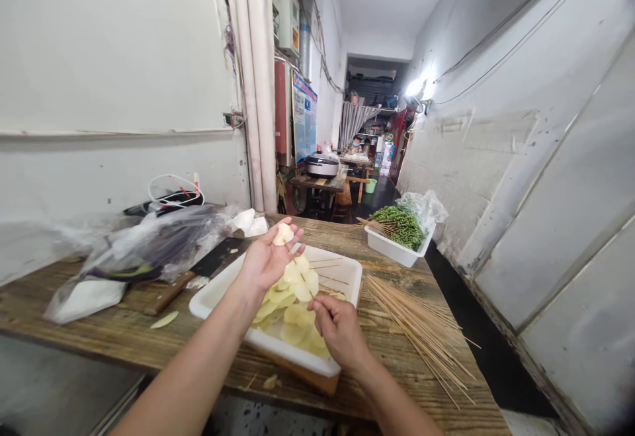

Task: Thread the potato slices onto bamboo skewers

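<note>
My left hand (270, 261) is turned palm up above the tray, its fingers curled around a pale potato slice (283, 233). With closed fingers, my right hand (337, 327) grips the lower end of a thin wooden skewer. Several potato slices (301, 278) are threaded along that skewer, which slants up toward my left palm. Below both hands stands a white plastic tray (351, 270). Loose potato slices (292, 333) lie in water or wet in it, and more skewers reach across its far right part.
A bundle of bare skewers (417, 330) lies to the right on the wooden table (387, 383). Behind it stands a white basin (391, 249) of green skewered vegetables (404, 227). A cleaver (198, 270) and plastic bags (149, 244) lie left. A person (355, 145) sits far back.
</note>
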`<state>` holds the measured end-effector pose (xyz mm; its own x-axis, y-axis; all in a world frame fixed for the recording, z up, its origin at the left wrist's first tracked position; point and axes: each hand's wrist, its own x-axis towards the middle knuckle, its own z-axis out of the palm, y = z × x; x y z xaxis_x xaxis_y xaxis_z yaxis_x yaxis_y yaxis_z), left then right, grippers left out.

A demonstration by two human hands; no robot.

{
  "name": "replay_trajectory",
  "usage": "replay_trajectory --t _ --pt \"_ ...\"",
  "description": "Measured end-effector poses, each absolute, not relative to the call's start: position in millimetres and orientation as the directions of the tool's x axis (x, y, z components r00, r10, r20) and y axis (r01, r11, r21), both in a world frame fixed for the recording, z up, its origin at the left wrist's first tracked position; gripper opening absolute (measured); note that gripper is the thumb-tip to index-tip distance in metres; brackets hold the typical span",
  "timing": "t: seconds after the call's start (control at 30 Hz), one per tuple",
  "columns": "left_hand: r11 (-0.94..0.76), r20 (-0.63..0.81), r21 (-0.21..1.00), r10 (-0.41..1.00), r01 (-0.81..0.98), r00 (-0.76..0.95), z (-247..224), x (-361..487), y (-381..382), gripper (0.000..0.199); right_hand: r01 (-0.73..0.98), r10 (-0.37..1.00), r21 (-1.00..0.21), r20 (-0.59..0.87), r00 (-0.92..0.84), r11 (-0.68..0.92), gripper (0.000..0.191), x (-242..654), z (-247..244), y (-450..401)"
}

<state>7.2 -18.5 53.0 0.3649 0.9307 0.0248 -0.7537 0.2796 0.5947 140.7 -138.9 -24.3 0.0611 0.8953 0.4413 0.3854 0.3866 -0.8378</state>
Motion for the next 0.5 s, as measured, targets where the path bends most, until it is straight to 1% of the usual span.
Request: replay_trajectory --t 0.1,0.2,0.3,0.4,0.5 --pt "0.306 0.0 0.619 0.921 -0.723 0.389 55 13 -27 0.024 0.369 0.898 -0.848 0.434 0.07 0.381 0.029 141 -26 -139" --pt "0.343 -0.041 0.638 0.909 -0.69 0.414 54 20 -37 0.023 0.345 0.898 -0.86 0.43 0.091 0.377 0.028 141 -28 -138" --pt "0.349 -0.035 0.63 0.905 -0.694 0.424 49 26 -43 0.021 0.318 0.897 -0.874 0.423 0.128 0.367 0.028 142 -29 -138" --pt "0.354 -0.039 0.626 0.904 -0.694 0.425 47 28 -47 0.02 0.328 0.895 -0.875 0.421 0.15 0.356 0.028 141 -29 -138" --pt "0.359 -0.041 0.642 0.899 -0.678 0.437 46 29 -48 0.025 0.341 0.891 -0.87 0.426 0.157 0.356 0.028 140 -27 -139"
